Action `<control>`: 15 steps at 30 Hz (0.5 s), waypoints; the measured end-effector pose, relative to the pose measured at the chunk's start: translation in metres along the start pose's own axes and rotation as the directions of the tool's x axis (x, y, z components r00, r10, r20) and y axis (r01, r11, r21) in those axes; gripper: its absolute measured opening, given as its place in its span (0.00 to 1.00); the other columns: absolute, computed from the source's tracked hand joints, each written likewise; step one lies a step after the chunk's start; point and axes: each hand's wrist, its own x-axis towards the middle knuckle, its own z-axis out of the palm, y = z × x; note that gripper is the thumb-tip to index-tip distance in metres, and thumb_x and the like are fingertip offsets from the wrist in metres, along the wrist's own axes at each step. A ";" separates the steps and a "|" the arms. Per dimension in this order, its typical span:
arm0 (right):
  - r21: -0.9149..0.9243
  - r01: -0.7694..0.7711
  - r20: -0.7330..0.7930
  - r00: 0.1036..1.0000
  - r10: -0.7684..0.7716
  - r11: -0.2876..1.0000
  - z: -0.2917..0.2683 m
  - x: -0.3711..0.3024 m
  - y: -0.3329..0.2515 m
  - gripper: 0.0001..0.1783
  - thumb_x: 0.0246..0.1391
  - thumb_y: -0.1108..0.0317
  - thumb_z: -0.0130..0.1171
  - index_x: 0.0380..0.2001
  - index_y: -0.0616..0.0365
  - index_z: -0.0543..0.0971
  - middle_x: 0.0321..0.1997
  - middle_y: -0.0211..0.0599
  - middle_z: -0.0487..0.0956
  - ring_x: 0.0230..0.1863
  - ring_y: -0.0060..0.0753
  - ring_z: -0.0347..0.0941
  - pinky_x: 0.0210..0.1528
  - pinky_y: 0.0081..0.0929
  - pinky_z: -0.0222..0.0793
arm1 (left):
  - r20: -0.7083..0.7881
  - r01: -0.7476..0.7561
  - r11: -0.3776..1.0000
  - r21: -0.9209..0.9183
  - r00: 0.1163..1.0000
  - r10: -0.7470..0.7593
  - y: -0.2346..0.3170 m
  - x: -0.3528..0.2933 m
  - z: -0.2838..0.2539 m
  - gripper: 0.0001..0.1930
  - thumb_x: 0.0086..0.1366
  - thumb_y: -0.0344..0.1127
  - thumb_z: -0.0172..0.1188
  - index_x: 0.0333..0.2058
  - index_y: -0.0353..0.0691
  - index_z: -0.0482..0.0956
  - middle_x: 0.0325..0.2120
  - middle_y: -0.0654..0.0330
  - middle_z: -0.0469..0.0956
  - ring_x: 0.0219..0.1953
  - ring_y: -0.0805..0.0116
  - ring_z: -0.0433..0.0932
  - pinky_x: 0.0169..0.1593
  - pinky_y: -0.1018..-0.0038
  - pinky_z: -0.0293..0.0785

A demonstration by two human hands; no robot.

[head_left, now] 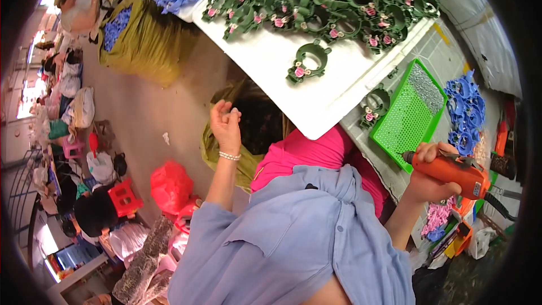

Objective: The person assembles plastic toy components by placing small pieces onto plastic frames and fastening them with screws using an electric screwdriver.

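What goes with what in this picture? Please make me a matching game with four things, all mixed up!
Things:
1. Power tool
2. Left hand
3. Shallow tray
4. Heap of dark green pieces

Clues:
A. bright green, with many little holes
B. spread over the white tabletop
C. orange, gripped by the right hand
D. raised, with a pale bracelet at the wrist

Right pairs: 1-C, 2-D, 3-A, 4-B.
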 end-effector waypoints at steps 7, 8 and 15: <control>0.024 -0.023 -0.022 0.999 0.024 0.999 -0.005 -0.008 0.001 0.50 0.39 0.24 0.51 0.45 0.66 0.67 0.26 0.36 0.70 0.25 0.29 0.65 0.31 0.26 0.62 | 0.449 -0.565 0.741 0.362 0.803 0.392 0.130 0.016 0.097 0.15 0.50 0.29 0.65 0.37 0.33 0.76 0.31 0.57 0.76 0.24 0.73 0.73 0.29 0.79 0.70; 0.024 -0.028 -0.019 0.999 0.029 0.999 -0.005 -0.007 0.000 0.51 0.38 0.24 0.51 0.45 0.66 0.66 0.26 0.36 0.70 0.25 0.29 0.64 0.30 0.25 0.62 | 0.538 -0.637 0.690 0.344 0.736 0.411 0.132 0.024 0.108 0.19 0.50 0.38 0.66 0.39 0.32 0.75 0.31 0.53 0.75 0.23 0.66 0.73 0.29 0.74 0.71; 0.023 -0.064 -0.033 0.997 0.065 0.998 -0.011 -0.006 -0.008 0.51 0.38 0.24 0.52 0.45 0.66 0.66 0.26 0.36 0.70 0.26 0.30 0.65 0.30 0.25 0.63 | 0.866 -0.753 0.527 0.394 0.497 0.063 0.146 0.054 0.143 0.28 0.48 0.41 0.67 0.45 0.31 0.71 0.33 0.54 0.74 0.23 0.71 0.72 0.29 0.74 0.70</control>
